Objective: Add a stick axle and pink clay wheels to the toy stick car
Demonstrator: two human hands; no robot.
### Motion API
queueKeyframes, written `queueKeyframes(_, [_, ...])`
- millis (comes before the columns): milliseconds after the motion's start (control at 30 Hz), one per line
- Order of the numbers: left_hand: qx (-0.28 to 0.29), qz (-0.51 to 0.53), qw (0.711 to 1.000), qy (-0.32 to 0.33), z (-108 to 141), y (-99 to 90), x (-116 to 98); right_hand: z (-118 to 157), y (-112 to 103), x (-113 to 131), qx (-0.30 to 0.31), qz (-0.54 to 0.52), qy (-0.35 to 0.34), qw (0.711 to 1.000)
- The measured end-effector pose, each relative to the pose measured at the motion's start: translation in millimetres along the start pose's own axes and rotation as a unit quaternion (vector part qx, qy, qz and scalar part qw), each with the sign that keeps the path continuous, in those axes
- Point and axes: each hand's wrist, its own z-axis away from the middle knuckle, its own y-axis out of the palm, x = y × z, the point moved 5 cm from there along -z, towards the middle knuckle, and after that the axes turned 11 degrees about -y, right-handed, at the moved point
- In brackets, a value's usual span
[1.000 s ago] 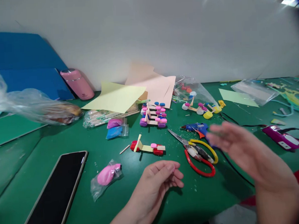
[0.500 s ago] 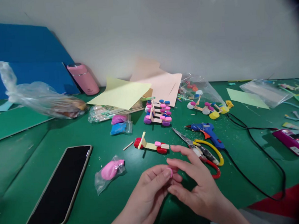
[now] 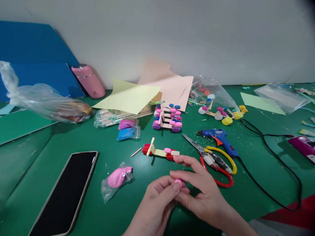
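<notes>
Between the thumb and fingers of my left hand (image 3: 161,198) is a small lump of pink clay (image 3: 178,182). My right hand (image 3: 199,189) is close against it, thumb and fingers curved around the lump with the fingers apart; whether they press on it is hard to see. Just beyond my fingertips stands a small model scooter (image 3: 160,152) with red wheels, a pale yellow deck and a pink piece on top. To the left lies a clear bag of pink clay (image 3: 117,179). A short wooden stick (image 3: 136,152) rests beside the scooter.
Scissors (image 3: 214,160) and a blue glue gun (image 3: 218,138) lie right, its cord running to a purple power strip (image 3: 309,149). A phone (image 3: 64,195) is at left. Several finished scooters (image 3: 168,119), paper sheets (image 3: 127,95) and a pink flask (image 3: 89,81) stand behind.
My right hand has shifted slightly left, closer to my left hand. More of the pink clay shows above my left thumb now. The view has moved a little.
</notes>
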Motion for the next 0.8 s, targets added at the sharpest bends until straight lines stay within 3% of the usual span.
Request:
queueKeyframes(333, [-0.028,-0.075,0.996,0.049,-0.2,-6.2,-0.4,1.6,0.3,-2.6,0.017,0.002,0.015,1.000])
queueKeyframes(800, [-0.048,-0.099,0.993,0.048,2.4,-7.9,2.3,3.2,2.3,-3.3,0.015,-0.011,0.007,1.000])
